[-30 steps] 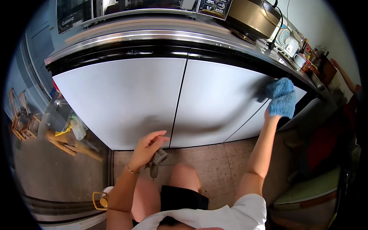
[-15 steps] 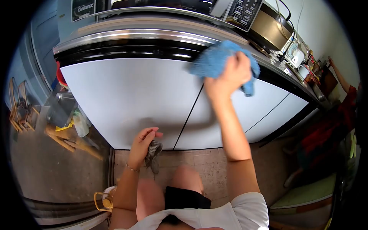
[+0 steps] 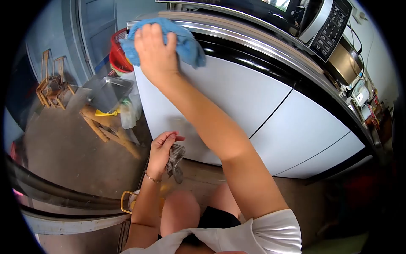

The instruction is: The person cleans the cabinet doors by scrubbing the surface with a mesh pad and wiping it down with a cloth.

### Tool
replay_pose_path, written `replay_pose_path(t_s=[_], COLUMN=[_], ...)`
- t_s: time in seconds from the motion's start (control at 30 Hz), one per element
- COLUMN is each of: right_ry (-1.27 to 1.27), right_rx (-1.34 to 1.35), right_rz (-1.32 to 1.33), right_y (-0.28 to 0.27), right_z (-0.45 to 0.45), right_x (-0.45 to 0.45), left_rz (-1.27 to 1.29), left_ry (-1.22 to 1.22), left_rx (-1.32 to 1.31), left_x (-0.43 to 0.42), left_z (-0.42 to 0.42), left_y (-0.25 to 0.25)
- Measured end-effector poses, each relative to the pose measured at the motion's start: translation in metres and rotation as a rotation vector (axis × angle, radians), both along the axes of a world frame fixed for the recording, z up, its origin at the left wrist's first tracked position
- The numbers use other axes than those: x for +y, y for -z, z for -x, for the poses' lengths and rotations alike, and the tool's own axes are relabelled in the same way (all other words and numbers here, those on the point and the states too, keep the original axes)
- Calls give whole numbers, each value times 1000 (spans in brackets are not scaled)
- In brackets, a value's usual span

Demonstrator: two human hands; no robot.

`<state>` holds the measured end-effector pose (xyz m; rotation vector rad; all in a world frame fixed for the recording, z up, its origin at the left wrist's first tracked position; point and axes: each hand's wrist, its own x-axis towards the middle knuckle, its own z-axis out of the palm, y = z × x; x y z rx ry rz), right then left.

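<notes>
My right hand [image 3: 157, 53] presses a blue cloth [image 3: 188, 47] against the upper left corner of a white-fronted cabinet [image 3: 228, 93], over its black strip and metal edge. The fingers lie bent over the cloth and partly bunch it. Lower down, my left hand [image 3: 162, 148] is closed on a grey mesh cloth [image 3: 175, 157], which hangs limp below the fingers in front of the cabinet front. Part of that cloth is hidden in the palm.
A microwave [image 3: 325, 29] stands on the counter, with a gold appliance [image 3: 344, 61] and cables beside it. Left of the cabinet are a red basket [image 3: 119, 53], a metal tray [image 3: 112, 91] and a wooden stool [image 3: 101, 125]. A yellow-handled container [image 3: 129, 202] stands near my left forearm.
My right hand has carried the blue cloth leftwards along the cabinet's top edge to its left corner. The view has turned left. My left hand still holds the mesh cloth low down.
</notes>
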<state>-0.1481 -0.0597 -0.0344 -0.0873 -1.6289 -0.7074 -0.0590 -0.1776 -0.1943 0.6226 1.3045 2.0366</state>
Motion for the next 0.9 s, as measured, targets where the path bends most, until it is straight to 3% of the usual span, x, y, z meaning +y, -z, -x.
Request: replay_pose_path(t_s=[0.17, 0.27, 0.53, 0.63, 0.73, 0.8, 0.9], right_ry=[-48, -46, -208, 133, 258, 167, 104], right_rx=[-158, -571, -427, -432, -261, -84, -41], right_rz=[-213, -337, 124, 315, 431, 360, 239], right_y=[-6, 2, 33, 48, 60, 66, 56], right_z=[14, 6, -100, -170, -240, -269, -258], right_x=[-9, -3, 45, 73, 109, 133, 135], left_rz=[-1, 7, 38, 52, 64, 50, 56], left_ry=[-57, -67, -53, -47, 2, 28, 2], left_rx=[44, 48, 64, 81, 102, 163, 247], left_x=[-4, -4, 2, 12, 22, 26, 29], left_z=[-3, -9, -21, -23, -24, -23, -18], left_y=[-2, -6, 3, 7, 5, 2, -8])
